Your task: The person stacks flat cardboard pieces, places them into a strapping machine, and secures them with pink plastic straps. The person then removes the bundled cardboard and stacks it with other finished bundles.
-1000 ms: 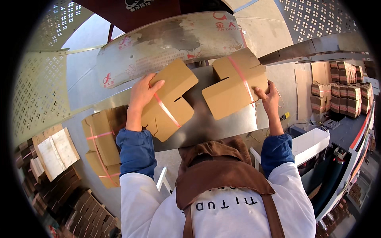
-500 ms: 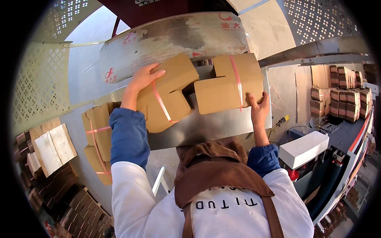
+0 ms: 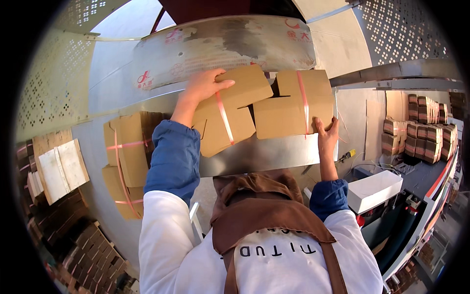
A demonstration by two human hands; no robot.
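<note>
Two strapped bundles of flat brown cardboard boxes lie side by side on a metal table (image 3: 274, 156). My left hand (image 3: 203, 88) grips the far left edge of the left cardboard bundle (image 3: 240, 120), its thumb on the top. At the near right corner of the right cardboard bundle (image 3: 281, 115), my right hand (image 3: 327, 137) is closed around the edge, thumb uppermost; its other fingers are partly hidden. A pink strap crosses each bundle. The left bundle sits at a slant, its right side up against the right one, with a dark gap between their notched edges.
More strapped cardboard (image 3: 129, 139) stands left of the table. A stained panel with red print (image 3: 220, 51) slopes behind it. To the right are a white open box (image 3: 374, 191), a machine with rollers, and stacked bundles (image 3: 426, 130). Brown stacks (image 3: 90, 252) fill the lower left.
The left bundle has shifted right with my left hand and now meets the right bundle; the gap between them has narrowed. My right hand keeps its hold on the corner. The whole view has shifted slightly.
</note>
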